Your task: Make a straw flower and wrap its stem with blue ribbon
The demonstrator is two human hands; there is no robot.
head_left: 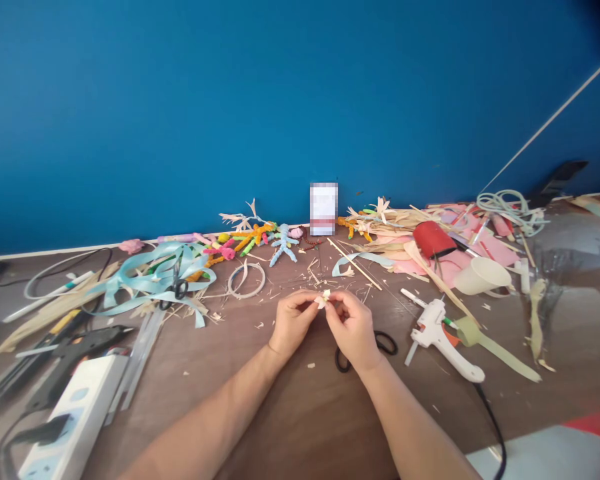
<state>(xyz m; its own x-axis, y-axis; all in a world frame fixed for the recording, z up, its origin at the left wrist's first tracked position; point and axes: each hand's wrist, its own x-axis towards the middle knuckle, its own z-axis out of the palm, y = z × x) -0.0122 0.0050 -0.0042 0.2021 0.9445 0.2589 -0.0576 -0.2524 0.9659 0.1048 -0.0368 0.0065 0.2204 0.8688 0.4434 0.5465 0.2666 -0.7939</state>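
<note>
Between the fingertips of both hands is a small cream-white flower-like piece (323, 299), with a hint of yellow at its top. My left hand (294, 323) pinches it from the left. From the right, my right hand (351, 327) pinches it too, fingers curled. The piece is held just above the table, and its lower part is hidden by the fingers. Under my right wrist lie scissors with black handles (387, 343); their blades are hidden. Pale fibre scraps (314, 272) are scattered on the table beyond my hands.
At right lie a white glue gun (437, 333), a pale green ribbon roll (500, 350), a white cup (481, 276) and a red cup (433, 240). At left are light-blue ribbon (125, 273), a black glue gun (75, 353) and a power strip (80, 407). A blue wall (280, 100) stands behind.
</note>
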